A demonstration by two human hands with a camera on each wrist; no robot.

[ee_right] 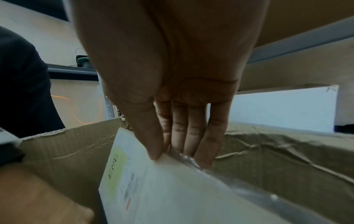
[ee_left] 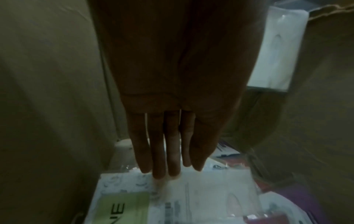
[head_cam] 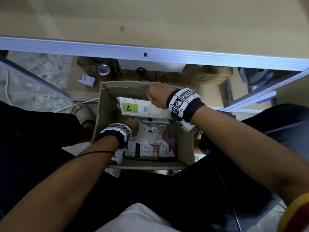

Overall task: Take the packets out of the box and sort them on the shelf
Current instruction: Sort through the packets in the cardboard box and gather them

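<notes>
An open cardboard box [head_cam: 145, 165] stands on the floor between my knees, below the shelf [head_cam: 184, 25]. My right hand [head_cam: 154, 97] pinches the top edge of a white packet with a green label [head_cam: 132, 108] and holds it tilted up at the box's far side; thumb and fingers [ee_right: 207, 145] clamp that packet [ee_right: 162, 189]. My left hand [head_cam: 133, 128] reaches down among several white and purple packets [head_cam: 150, 144] inside. Its fingers [ee_left: 159, 159] are straight, their tips just over a white green-labelled packet [ee_left: 122, 203].
The shelf's pale metal front rail [head_cam: 100, 48] runs across above the box. Under it sit brown cartons [head_cam: 209, 77], a can [head_cam: 104, 69], a white plug adapter [head_cam: 87, 81] and a white cable [head_cam: 80, 104]. A slippered foot [head_cam: 83, 114] is left of the box.
</notes>
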